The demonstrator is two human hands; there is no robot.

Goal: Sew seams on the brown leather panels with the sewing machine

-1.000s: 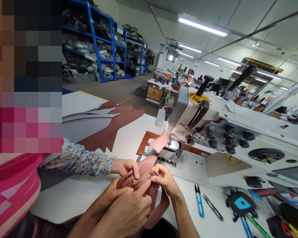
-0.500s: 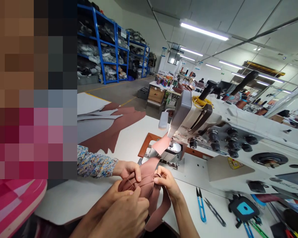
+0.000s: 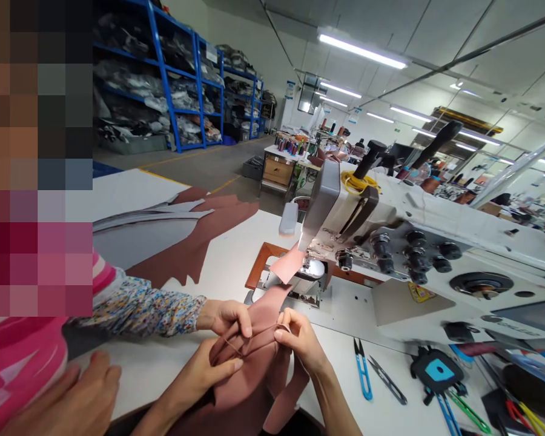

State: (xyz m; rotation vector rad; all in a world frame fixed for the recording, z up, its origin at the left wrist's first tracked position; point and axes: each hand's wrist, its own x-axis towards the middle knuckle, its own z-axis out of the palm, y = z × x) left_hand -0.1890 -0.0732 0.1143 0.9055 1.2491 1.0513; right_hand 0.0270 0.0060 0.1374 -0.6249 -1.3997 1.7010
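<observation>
A reddish-brown piece of material (image 3: 254,369) with folds and a loose thread lies over the table's front edge, its upper end reaching toward the sewing machine (image 3: 315,269). My left hand (image 3: 209,369) grips its left side, thumb on top. On the right, my right hand (image 3: 300,339) pinches a folded edge between thumb and fingers. Another person's hand (image 3: 229,318), in a flowered sleeve (image 3: 158,306), touches the material just above my left hand. That person's other hand (image 3: 86,390) is at the lower left, away from the material.
Blue snips (image 3: 363,370), grey snips (image 3: 388,380) and a black-and-blue device (image 3: 437,369) lie on the right of the table. Cut brown pieces (image 3: 181,254) are spread at the left. Blue shelves (image 3: 163,72) stand behind.
The other person's lower hand has moved off the material to the left, uncovering more of it and my left hand. The view has shifted slightly, with scene items now further left.
</observation>
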